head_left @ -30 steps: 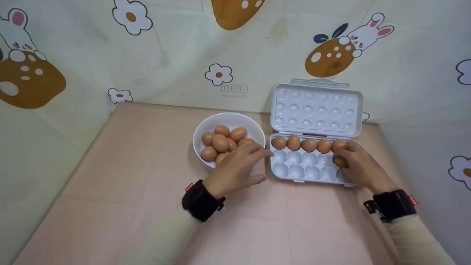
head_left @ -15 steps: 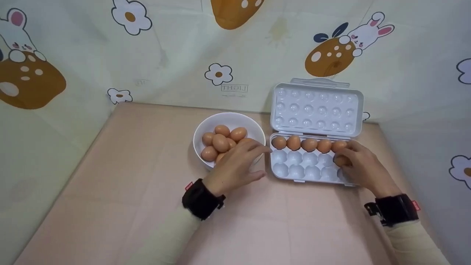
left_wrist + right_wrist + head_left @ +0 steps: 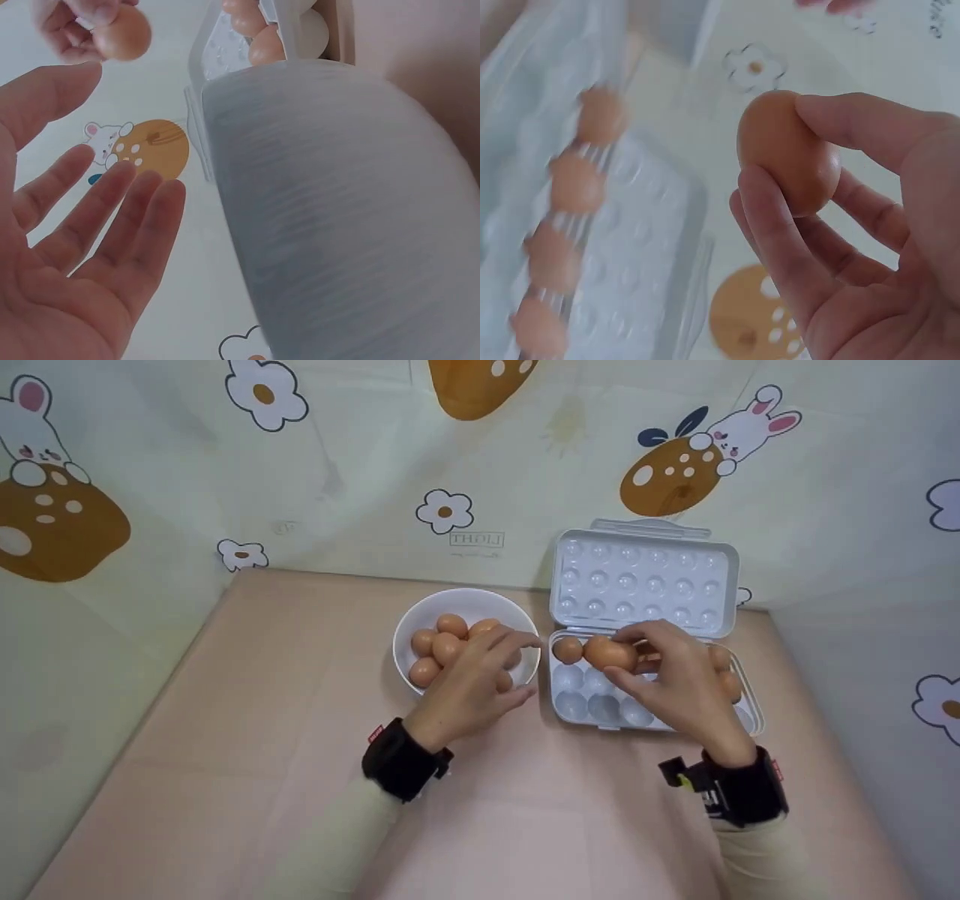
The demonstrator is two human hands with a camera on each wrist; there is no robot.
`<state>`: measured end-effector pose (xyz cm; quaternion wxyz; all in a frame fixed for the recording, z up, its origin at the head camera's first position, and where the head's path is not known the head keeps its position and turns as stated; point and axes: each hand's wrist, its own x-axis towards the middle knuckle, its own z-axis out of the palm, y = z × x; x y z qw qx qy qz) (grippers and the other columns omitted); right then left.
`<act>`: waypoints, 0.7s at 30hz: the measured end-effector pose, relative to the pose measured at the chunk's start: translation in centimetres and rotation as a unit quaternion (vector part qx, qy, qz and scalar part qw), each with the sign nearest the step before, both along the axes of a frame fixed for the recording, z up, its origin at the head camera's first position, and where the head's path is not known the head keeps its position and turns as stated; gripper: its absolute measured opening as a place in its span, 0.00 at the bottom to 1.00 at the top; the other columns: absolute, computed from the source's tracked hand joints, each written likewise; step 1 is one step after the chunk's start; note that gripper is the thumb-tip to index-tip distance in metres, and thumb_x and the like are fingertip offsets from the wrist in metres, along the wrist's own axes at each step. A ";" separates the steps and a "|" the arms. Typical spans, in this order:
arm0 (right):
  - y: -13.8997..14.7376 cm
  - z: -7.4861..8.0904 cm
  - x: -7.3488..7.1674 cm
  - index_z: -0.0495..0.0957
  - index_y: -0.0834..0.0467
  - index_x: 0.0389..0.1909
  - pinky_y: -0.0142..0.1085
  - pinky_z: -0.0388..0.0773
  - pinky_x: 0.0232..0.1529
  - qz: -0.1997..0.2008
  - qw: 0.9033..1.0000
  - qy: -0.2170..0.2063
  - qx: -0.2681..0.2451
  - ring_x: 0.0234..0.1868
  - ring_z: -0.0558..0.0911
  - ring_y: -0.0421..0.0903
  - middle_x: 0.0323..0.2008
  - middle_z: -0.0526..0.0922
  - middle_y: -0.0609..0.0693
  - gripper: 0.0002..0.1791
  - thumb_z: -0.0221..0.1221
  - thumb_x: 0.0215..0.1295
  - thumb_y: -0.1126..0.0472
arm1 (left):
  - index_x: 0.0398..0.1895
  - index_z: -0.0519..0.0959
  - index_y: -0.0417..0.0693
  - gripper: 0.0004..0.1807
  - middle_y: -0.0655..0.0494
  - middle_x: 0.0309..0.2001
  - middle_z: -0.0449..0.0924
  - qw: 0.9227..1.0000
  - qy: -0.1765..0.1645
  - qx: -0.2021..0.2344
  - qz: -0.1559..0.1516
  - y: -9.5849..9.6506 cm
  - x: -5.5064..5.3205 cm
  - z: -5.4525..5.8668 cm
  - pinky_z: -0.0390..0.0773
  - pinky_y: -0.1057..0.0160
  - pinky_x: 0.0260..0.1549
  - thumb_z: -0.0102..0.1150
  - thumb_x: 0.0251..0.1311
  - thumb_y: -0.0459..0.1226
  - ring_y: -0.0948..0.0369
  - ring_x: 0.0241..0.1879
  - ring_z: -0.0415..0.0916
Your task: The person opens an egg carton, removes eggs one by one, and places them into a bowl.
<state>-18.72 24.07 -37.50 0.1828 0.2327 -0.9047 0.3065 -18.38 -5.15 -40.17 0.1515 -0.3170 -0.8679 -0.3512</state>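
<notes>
My right hand (image 3: 690,686) pinches a brown egg (image 3: 786,150) between thumb and fingers. In the head view this egg overlaps the back row of the egg box (image 3: 571,706), a pale plastic tray with its lid (image 3: 645,585) raised. Brown eggs line that row, partly behind the hand; one (image 3: 568,650) shows at its left end, and another egg (image 3: 729,688) sits in the middle row at the right. My left hand (image 3: 466,694), fingers loosely bent and holding nothing, is over the right side of a white bowl (image 3: 465,601). Several brown eggs (image 3: 448,649) lie inside, some hidden by it.
The bowl stands just left of the egg box on a table with a pinkish-beige cover (image 3: 247,735). Behind both hangs a pale backdrop (image 3: 337,487) printed with rabbits and flowers. The raised lid stands close to it.
My right hand has moved left from the right end of the egg box, carrying the egg. The left hand has shifted slightly, staying over the bowl's right side.
</notes>
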 end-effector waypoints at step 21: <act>-6.9 -1.0 0.3 0.85 0.60 0.53 0.37 0.87 0.49 0.077 0.965 -0.153 -0.200 0.48 0.90 0.47 0.51 0.88 0.52 0.19 0.76 0.63 0.62 | 0.58 0.82 0.48 0.23 0.55 0.56 0.83 0.998 0.066 0.021 -0.006 0.1 -0.2 0.4 0.77 0.60 0.59 0.77 0.62 0.41 0.57 0.59 0.75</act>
